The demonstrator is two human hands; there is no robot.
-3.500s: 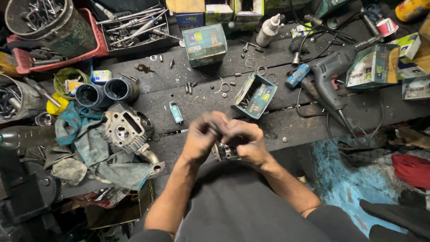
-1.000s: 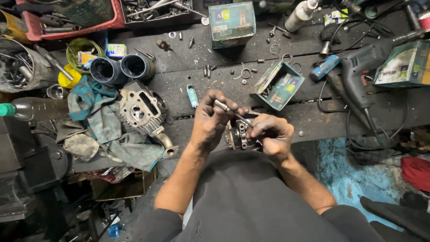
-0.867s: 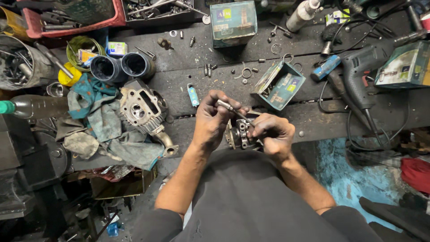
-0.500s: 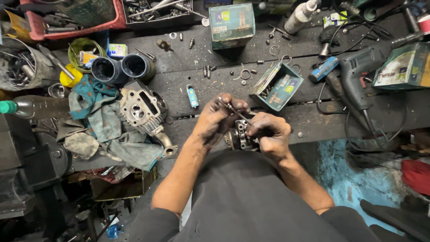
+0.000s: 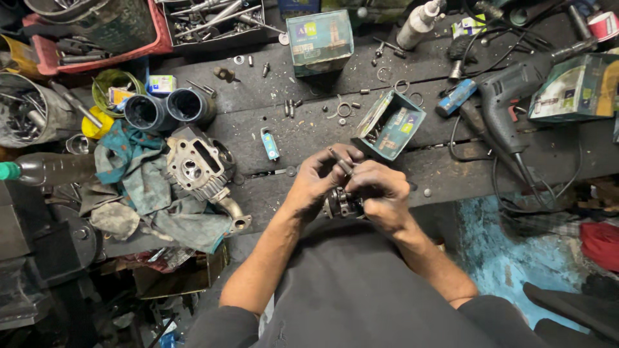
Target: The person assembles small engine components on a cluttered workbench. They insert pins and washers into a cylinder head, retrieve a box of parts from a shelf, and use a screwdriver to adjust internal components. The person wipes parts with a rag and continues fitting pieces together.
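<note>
My left hand point(image 5: 317, 182) and my right hand point(image 5: 382, 196) meet over the front edge of a dark wooden workbench point(image 5: 451, 167). Between them sits a small metal engine part point(image 5: 340, 203), gripped from both sides. A thin metal rod point(image 5: 340, 161) sticks up from it between my fingers, pinched by my left hand. Most of the part is hidden under my fingers.
An open teal box of parts point(image 5: 389, 124) lies just beyond my hands. A cylinder head point(image 5: 195, 169) rests on rags point(image 5: 142, 193) at left, by two dark cylinders point(image 5: 166, 109). An electric drill point(image 5: 509, 103) and cables lie right. Loose bolts and springs are scattered about.
Both hands have drawn closer together around the part and dropped slightly toward the bench edge. The rod now stands more upright between my fingers.
</note>
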